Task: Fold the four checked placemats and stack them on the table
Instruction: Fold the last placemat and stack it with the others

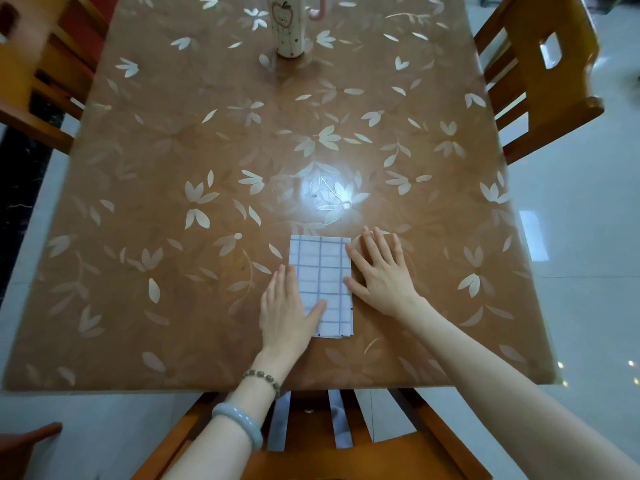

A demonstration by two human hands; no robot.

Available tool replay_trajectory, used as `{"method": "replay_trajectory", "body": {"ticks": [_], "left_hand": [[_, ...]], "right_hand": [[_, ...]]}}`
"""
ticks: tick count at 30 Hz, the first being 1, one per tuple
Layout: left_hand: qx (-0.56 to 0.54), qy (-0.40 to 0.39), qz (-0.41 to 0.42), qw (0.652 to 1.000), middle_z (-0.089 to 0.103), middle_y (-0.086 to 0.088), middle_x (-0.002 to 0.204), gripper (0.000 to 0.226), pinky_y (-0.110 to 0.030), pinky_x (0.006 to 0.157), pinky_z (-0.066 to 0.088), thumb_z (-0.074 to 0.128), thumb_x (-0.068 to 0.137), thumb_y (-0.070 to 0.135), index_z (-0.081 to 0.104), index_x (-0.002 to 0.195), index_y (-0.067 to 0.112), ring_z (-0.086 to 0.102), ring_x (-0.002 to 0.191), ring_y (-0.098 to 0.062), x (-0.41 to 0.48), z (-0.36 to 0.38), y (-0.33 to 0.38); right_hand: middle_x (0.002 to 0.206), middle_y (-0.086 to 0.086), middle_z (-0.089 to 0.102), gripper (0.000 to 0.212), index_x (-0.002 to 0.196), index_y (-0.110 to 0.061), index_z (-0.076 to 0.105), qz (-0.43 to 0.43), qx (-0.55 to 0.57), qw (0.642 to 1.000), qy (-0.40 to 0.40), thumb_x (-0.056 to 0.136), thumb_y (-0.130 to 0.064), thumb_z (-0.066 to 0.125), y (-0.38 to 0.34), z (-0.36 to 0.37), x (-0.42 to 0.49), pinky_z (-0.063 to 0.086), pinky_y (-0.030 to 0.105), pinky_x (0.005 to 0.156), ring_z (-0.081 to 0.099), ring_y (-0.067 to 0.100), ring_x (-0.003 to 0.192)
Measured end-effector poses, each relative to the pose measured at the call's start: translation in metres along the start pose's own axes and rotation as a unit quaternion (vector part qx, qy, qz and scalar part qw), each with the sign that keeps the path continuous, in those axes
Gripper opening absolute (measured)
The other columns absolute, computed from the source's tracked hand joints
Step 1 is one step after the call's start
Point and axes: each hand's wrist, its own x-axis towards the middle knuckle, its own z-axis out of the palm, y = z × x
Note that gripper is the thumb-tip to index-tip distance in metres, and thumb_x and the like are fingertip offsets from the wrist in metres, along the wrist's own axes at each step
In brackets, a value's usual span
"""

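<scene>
We see the table (pixel 173 237) under a smooth, glossy brown cover, plastic-looking, printed with pale flowers and throwing a hard white glare; the checked placemats (pixel 320 268) on it are matt woven cloth, white with thin dark lines. We note chairs (pixel 540 81) of orange varnished wood with a mild sheen, a shiny pale tiled floor (pixel 571 237) and a glossy glazed mug (pixel 290 26). The bangle (pixel 239 419) looks smooth, polished, stone-like; the bracelet (pixel 263 377) is small glossy beads.

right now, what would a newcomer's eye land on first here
The white folded checked placemat sits close to the front edge of the table, bright against the brown flowered cover. The left hand and right hand lie flat along its two sides, fingers straight. Farther off, a tall painted mug stands at the far end.
</scene>
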Motion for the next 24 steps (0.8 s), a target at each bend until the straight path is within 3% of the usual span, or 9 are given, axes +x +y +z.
{"method": "replay_trajectory", "body": {"ticks": [2,8,11,14,17,18,20,22,24], "left_hand": [[-0.075,0.033,-0.026,0.996,0.034,-0.002,0.151,0.076,-0.042,0.112,0.033,0.062,0.087,0.042,0.025,0.148,0.017,0.030,0.138,-0.024,0.001,-0.007,0.005],[-0.323,0.012,-0.212,0.922,0.057,-0.003,0.123,0.058,-0.036,0.088,0.051,0.071,0.083,0.019,0.043,0.133,0.011,0.058,0.109,-0.021,0.026,-0.023,0.016],[-0.376,-0.036,-0.203,0.903,0.064,0.004,0.099,0.031,-0.028,0.071,0.050,0.067,0.086,0.011,0.056,0.114,0.013,0.063,0.097,-0.021,0.030,-0.030,0.016],[-0.473,-0.103,-0.190,0.854,0.068,-0.002,0.104,0.023,-0.031,0.073,0.054,0.063,0.088,0.004,0.062,0.109,0.014,0.065,0.098,-0.022,0.027,-0.038,0.016],[-0.503,-0.167,-0.185,0.827,0.069,-0.010,0.107,0.019,-0.038,0.075,0.056,0.063,0.087,0.003,0.064,0.103,0.013,0.067,0.098,-0.028,0.021,-0.052,0.015],[-0.504,-0.190,-0.175,0.824,0.070,-0.011,0.105,0.020,-0.040,0.075,0.056,0.064,0.086,0.004,0.064,0.104,0.011,0.068,0.097,-0.029,0.017,-0.060,0.015],[-0.511,-0.244,-0.147,0.811,0.071,-0.013,0.105,0.031,-0.040,0.075,0.057,0.068,0.078,0.008,0.064,0.109,0.007,0.070,0.094,-0.030,0.013,-0.074,0.014],[-0.518,-0.297,-0.127,0.792,0.071,-0.015,0.107,0.043,-0.040,0.076,0.058,0.070,0.072,0.011,0.063,0.114,0.005,0.069,0.096,-0.032,0.006,-0.090,0.014],[-0.512,-0.329,-0.107,0.786,0.070,-0.017,0.112,0.051,-0.041,0.078,0.057,0.075,0.067,0.017,0.064,0.116,0.007,0.067,0.100,-0.035,0.001,-0.105,0.016]], "right_hand": [[0.155,0.021,0.019,0.070,0.147,-0.022,0.032,0.007,0.006,1.000,-0.001,0.088,-0.059,0.028,-0.001,-0.001,0.000,0.002,0.057,0.113,0.009,0.034,0.146],[0.159,0.016,0.004,0.071,0.150,-0.030,0.021,0.015,0.025,1.000,-0.011,0.086,-0.063,0.023,-0.001,-0.006,-0.001,-0.011,0.054,0.115,-0.007,0.031,0.146],[0.159,0.015,0.001,0.066,0.149,-0.032,0.022,0.025,0.054,0.998,-0.032,0.090,-0.056,0.039,-0.003,-0.012,0.002,-0.010,0.053,0.115,-0.010,0.030,0.146],[0.158,0.013,0.015,0.056,0.140,-0.022,0.040,0.026,0.166,0.984,-0.053,0.087,-0.034,0.054,-0.008,-0.030,0.006,0.004,0.049,0.118,0.001,0.030,0.147],[0.136,0.004,0.050,0.049,0.132,-0.016,0.052,0.065,0.378,0.923,-0.042,0.083,-0.014,0.058,-0.009,-0.063,0.010,0.030,0.037,0.110,0.036,0.022,0.136],[0.124,0.000,0.057,0.048,0.130,-0.020,0.053,0.083,0.440,0.893,-0.049,0.083,-0.012,0.057,-0.009,-0.076,0.011,0.038,0.033,0.102,0.047,0.018,0.125],[0.118,-0.005,0.062,0.042,0.124,-0.025,0.058,0.095,0.514,0.846,-0.108,0.083,-0.018,0.057,-0.004,-0.098,0.016,0.043,0.025,0.094,0.055,0.011,0.114],[0.116,-0.006,0.066,0.038,0.117,-0.026,0.064,0.078,0.541,0.813,-0.199,0.080,-0.033,0.062,-0.001,-0.114,0.015,0.045,0.028,0.095,0.059,0.012,0.111],[0.114,0.003,0.069,0.036,0.113,-0.017,0.067,0.077,0.567,0.771,-0.281,0.081,-0.034,0.067,0.002,-0.120,0.012,0.048,0.037,0.096,0.064,0.022,0.107]]}}
